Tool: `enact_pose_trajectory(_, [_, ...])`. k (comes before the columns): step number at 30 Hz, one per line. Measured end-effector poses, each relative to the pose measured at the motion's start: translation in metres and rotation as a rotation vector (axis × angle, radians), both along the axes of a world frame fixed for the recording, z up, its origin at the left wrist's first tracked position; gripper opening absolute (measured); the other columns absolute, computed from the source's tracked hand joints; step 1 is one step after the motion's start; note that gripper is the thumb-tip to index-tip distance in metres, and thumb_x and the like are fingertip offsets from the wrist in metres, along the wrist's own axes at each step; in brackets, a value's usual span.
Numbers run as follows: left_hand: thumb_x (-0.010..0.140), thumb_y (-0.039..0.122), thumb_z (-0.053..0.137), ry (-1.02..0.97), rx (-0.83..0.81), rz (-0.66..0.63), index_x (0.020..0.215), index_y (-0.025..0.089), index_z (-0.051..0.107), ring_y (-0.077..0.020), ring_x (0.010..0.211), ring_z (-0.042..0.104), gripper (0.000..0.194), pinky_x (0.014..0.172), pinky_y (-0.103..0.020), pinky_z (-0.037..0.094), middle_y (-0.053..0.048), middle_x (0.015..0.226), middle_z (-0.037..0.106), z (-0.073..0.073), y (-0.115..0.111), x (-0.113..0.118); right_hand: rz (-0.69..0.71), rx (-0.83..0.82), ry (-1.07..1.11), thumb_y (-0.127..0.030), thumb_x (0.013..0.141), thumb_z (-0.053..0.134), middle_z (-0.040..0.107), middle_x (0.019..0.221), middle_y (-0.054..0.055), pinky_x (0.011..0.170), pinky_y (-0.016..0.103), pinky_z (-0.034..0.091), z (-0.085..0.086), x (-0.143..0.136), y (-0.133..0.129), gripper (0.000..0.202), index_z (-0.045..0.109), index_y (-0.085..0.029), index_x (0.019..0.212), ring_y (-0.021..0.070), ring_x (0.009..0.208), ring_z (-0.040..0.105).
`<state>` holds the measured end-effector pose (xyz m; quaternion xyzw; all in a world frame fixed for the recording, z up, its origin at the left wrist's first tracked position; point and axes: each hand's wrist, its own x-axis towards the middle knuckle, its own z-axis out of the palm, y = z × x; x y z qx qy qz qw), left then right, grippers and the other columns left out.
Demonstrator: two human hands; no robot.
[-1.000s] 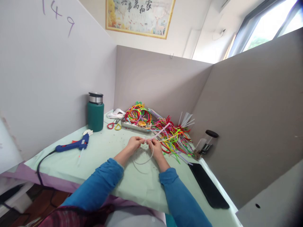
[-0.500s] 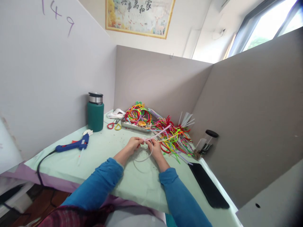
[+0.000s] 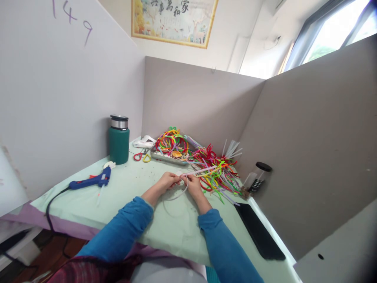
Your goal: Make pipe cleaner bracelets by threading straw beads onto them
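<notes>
My left hand [image 3: 166, 182] and my right hand [image 3: 193, 185] meet over the middle of the table, fingers pinched close together. Between them they grip pale pipe cleaners. One pale pink pipe cleaner [image 3: 204, 171] sticks out straight to the right, past my right hand. A whitish pipe cleaner [image 3: 183, 192] curves down from my fingertips in a loose loop toward the left. Where the two strands cross is hidden by my fingers.
A colourful heap of pipe cleaners [image 3: 210, 155] lies behind my right hand, beside a metal tray [image 3: 169, 158] of finished-looking rings and scraps. Leftward are scissors [image 3: 138, 157], a green bottle [image 3: 119, 143] and a blue glue gun [image 3: 91, 181]. A black phone-like slab [image 3: 259, 232] lies right.
The straight pink pipe cleaner has swung lower, closer to level. The curved strand has shifted slightly left, and my fingertips have drawn a little closer together.
</notes>
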<state>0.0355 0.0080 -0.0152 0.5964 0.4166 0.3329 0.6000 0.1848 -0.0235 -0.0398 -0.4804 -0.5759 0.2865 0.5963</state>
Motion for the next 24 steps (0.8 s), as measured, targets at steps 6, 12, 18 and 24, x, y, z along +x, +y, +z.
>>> enact_pose_trajectory(6, [0.064,0.044,0.072,0.024,0.061,-0.057,0.064,0.013,0.060,-0.0047,0.038,0.029,0.033,0.042,-0.024,0.013,0.003,0.047,0.047,-0.003,0.001,-0.002,-0.019,0.039,-0.032,-0.043,0.070,0.069,0.062,0.071,0.003,0.061,0.028,0.042,0.004,-0.001,-0.003,0.025,0.071,-0.019,0.069,0.0172,0.067,0.054])
enact_pose_trajectory(12, [0.067,0.044,0.069,0.048,0.100,-0.108,0.063,0.014,0.060,-0.0059,0.038,0.029,0.032,0.043,-0.024,0.016,0.006,0.041,0.038,-0.003,-0.002,-0.004,0.036,-0.016,-0.024,-0.043,0.070,0.070,0.059,0.062,0.002,0.055,0.028,0.039,0.004,0.000,-0.003,0.024,0.071,-0.020,0.070,0.0170,0.061,0.052])
enact_pose_trajectory(18, [0.061,0.041,0.071,0.077,0.133,-0.102,0.068,0.013,0.062,-0.0067,0.041,0.032,0.030,0.045,-0.023,0.018,0.007,0.043,0.040,-0.003,-0.002,-0.001,0.077,-0.071,0.053,-0.045,0.067,0.072,0.057,0.058,-0.001,0.051,0.027,0.034,0.004,-0.001,-0.003,0.027,0.070,-0.019,0.072,0.0134,0.052,0.044])
enact_pose_trajectory(24, [0.063,0.039,0.068,0.201,0.318,-0.008,0.070,0.013,0.064,-0.0086,0.047,0.038,0.027,0.049,-0.023,0.025,0.005,0.049,0.047,-0.010,0.002,0.003,0.082,-0.071,0.087,-0.046,0.066,0.073,0.056,0.059,-0.002,0.051,0.026,0.033,0.004,-0.002,-0.003,0.028,0.066,-0.019,0.069,0.0125,0.052,0.043])
